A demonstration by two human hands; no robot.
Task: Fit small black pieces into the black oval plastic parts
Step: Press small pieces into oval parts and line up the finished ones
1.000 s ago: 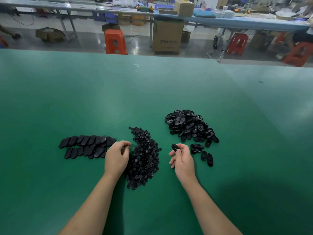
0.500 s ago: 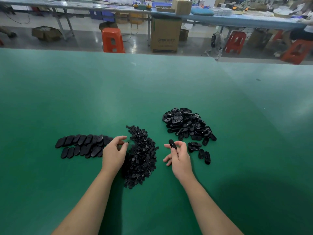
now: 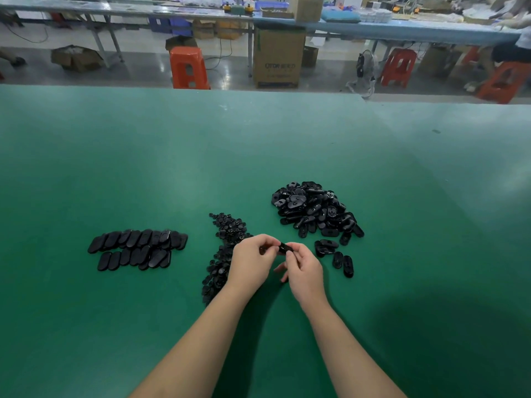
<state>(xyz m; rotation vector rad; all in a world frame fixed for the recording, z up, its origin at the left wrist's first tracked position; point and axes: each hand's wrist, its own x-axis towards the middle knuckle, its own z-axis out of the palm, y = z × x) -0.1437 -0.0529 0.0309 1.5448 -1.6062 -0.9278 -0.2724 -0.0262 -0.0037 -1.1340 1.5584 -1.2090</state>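
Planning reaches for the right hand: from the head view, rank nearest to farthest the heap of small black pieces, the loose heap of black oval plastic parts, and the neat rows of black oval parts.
From the right hand:
1. Heap of small black pieces, just left, behind the left hand.
2. Loose heap of black oval plastic parts, beyond, slightly right.
3. Neat rows of black oval parts, far left.

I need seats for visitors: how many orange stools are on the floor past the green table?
3, maybe more hidden. One stool stands left of the big cardboard box, one sits right of it, and one is at the far right.
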